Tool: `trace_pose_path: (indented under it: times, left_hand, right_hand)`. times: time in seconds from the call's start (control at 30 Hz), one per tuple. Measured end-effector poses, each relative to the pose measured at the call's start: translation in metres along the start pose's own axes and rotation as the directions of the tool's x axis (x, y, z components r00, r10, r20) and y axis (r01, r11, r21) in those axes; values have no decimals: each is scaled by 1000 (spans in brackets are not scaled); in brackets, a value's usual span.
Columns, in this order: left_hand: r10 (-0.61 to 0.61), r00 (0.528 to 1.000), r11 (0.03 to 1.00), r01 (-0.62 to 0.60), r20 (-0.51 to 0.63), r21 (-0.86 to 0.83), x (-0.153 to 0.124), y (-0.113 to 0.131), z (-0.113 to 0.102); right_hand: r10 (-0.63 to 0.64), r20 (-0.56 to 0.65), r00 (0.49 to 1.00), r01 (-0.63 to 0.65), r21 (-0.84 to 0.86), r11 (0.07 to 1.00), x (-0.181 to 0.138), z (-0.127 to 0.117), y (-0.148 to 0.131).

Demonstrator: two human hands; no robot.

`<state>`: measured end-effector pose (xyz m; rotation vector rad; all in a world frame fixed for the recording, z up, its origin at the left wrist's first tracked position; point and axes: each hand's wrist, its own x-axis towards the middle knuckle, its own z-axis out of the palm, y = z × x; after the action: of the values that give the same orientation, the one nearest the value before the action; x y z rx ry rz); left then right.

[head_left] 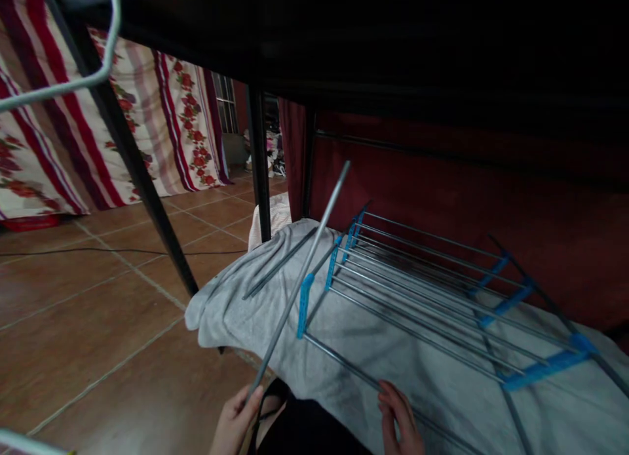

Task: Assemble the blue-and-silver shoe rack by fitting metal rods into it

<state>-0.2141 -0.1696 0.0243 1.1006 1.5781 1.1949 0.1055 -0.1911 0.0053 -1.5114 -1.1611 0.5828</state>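
My left hand (236, 417) is closed around the lower end of a grey metal tube (299, 278), which slants up and away to the right, its far end free in the air. At the lower right, the fingers of my right hand (397, 412) are wrapped round the nearest rod (344, 362) of a rack. That rack (417, 281) has several thin metal bars joined by blue plastic connectors (303, 307) and lies on a grey blanket. The tube passes in front of the near-left blue connector; I cannot tell whether they touch.
More loose tubing (280, 265) lies on the blanket (226, 311) at the left. Black bed-frame posts (259, 160) rise beside it, under a dark upper bunk. A pale bent tube (73, 84) crosses the upper left. A cable (122, 250) runs over the tiled floor (63, 350).
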Motion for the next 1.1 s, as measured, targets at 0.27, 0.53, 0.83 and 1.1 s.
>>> trace_pose_path:
  times: [0.27, 0.53, 0.83, 1.1]
  left_hand:
    - [170, 934, 892, -282, 315, 354, -4, -11, 3]
    - [235, 791, 554, -586, 564, 591, 42, -38, -14]
    - [559, 487, 239, -870, 671, 432, 72, -36, 11]
    - [623, 318, 195, -948, 715, 252, 30, 16, 98]
  right_hand:
    - [187, -43, 981, -151, 429, 891, 10, -18, -27]
    - [447, -106, 888, -246, 713, 657, 19, -78, -25]
    - [546, -219, 808, -203, 767, 608, 27, -125, 9]
    - [583, -169, 795, -228, 807, 545, 21, -119, 11]
